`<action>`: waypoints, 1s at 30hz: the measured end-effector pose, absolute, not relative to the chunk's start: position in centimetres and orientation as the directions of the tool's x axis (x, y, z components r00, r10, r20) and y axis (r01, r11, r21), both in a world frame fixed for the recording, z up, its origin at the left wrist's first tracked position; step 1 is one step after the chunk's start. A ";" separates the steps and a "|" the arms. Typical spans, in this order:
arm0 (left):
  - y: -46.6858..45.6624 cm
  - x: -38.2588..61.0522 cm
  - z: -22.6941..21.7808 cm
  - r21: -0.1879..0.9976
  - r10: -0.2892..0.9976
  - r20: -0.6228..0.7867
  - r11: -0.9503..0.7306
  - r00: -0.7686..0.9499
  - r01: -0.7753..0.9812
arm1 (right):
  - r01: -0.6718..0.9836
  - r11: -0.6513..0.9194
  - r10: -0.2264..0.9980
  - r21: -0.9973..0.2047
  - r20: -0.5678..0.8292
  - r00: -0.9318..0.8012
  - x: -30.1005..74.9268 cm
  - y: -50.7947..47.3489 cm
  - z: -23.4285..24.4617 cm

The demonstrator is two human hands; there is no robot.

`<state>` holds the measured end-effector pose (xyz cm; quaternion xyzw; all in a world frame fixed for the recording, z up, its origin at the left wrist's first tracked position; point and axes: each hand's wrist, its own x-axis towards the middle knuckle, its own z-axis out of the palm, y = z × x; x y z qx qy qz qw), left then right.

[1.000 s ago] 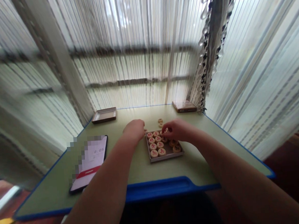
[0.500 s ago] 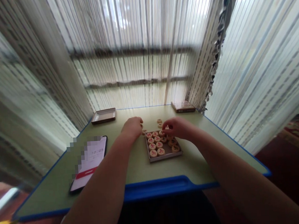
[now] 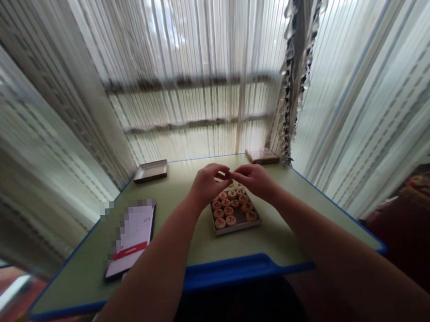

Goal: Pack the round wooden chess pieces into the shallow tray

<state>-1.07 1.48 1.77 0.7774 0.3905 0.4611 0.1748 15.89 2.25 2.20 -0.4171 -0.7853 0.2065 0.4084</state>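
Observation:
Beyond the far edge of an open box [image 3: 241, 227], my left hand [image 3: 208, 184] and my right hand [image 3: 254, 179] meet at the fingertips. A small xiangqi piece [image 3: 228, 175] sits between them, mostly covered by the fingers. My left thumb and fingers curve round it, and the right fingertips pinch at its other side. Several round wooden xiangqi pieces [image 3: 231, 220] with red characters fill the left part of the box, and dark-marked pieces [image 3: 251, 215] lie along its right side. A bare strip of box floor shows between them near the front.
An empty box lid [image 3: 150, 171] lies at the back left of the table [image 3: 190, 230]. A flat closed box [image 3: 262, 155] is at the back right. To the left, a phone [image 3: 135, 238] lies face up. Curtains [image 3: 197, 104] hang behind the table.
My left hand has moved right from the table beside the box, and my right hand has lifted away from the pieces inside. The two now meet over the box's far edge.

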 end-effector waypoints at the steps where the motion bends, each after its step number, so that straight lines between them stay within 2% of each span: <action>1: 1.4 -1.1 1.9 0.635 0.766 0.576 -0.639 0.285 0.434 | 0.456 0.562 0.827 -0.690 0.469 -0.310 16.0 2.3 2.2; 6: 1.1 -1.0 2.5 0.595 0.742 0.588 -0.666 0.321 0.449 | 0.311 0.524 0.847 -0.793 0.449 -0.284 16.3 2.6 2.3; 14: 0.9 -1.0 2.6 0.522 0.738 0.634 -0.629 0.230 0.577 | 0.240 0.562 0.823 -0.792 0.505 -0.260 16.1 2.3 2.5; 22: 1.1 -1.0 2.3 0.502 0.718 0.640 -0.661 0.275 0.558 | 0.164 0.506 0.840 -0.847 0.440 -0.317 15.9 2.0 2.9; 27: 1.0 -0.6 2.5 0.472 0.694 0.671 -0.672 0.261 0.571 | 0.211 0.517 0.837 -0.830 0.438 -0.329 16.3 1.9 3.2; 30: 1.0 -0.5 2.5 0.455 0.693 0.682 -0.651 0.232 0.607 | 0.340 0.593 0.800 -0.730 0.486 -0.352 16.6 2.0 3.1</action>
